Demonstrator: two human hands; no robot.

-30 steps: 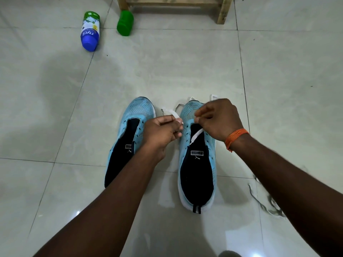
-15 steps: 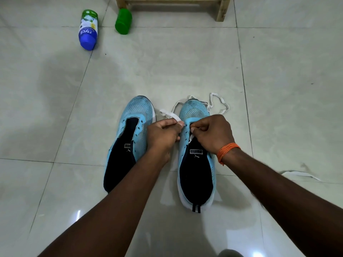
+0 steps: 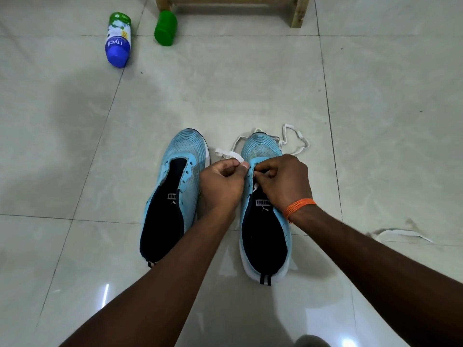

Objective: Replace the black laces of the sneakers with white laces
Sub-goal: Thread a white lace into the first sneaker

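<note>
While the left sneaker point(image 3: 175, 194) and the right sneaker point(image 3: 263, 231) lie side by side on the tiled floor point(image 3: 250, 83) — long axes running away from the person, toes toward the wooden frame point(image 3: 298, 11) — both hands meet over the right one's front eyelets. The left hand point(image 3: 220, 186) pinches the white lace point(image 3: 226, 154) at the shoe's inner edge; the right hand point(image 3: 283, 181), fingers curled, pinches it just inside the opening. Loose loops trail round the toe. A second lace point(image 3: 400, 232) lies well apart, to the right.

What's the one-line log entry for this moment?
step: lacing right shoe; left hand: pinches white lace; right hand: pinches same lace; left shoe: unlaced
</note>
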